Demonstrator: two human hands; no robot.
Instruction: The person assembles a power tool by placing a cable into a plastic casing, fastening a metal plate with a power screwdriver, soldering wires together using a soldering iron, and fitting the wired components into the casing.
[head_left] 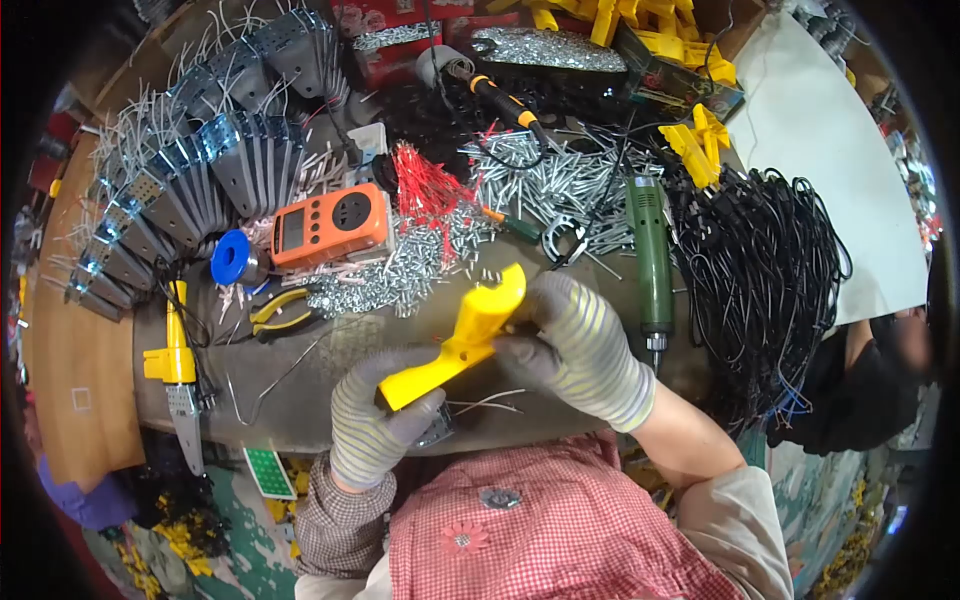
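Observation:
Both gloved hands hold a bright yellow plastic handle shell (465, 345) above the front of the bench. My left hand (375, 425) is closed round its lower, flat end. At its upper, rounded end, the fingers of my right hand (590, 350) are closed against the side. Small silvery bits show by that rounded end; I cannot tell whether they are in it or behind it. Below the shell, a thin white wire (490, 402) lies near my left hand. A green electric screwdriver (652, 260) lies to the right of my right hand.
An orange multimeter (332, 228), loose screws (400, 270), pliers (283, 312) and a solder spool (238, 258) lie left of centre. Black cords (770, 270) are heaped right. Grey metal parts (165, 190) stand in rows. A soldering iron (505, 102) lies behind. Another person's arm (862, 340) shows right.

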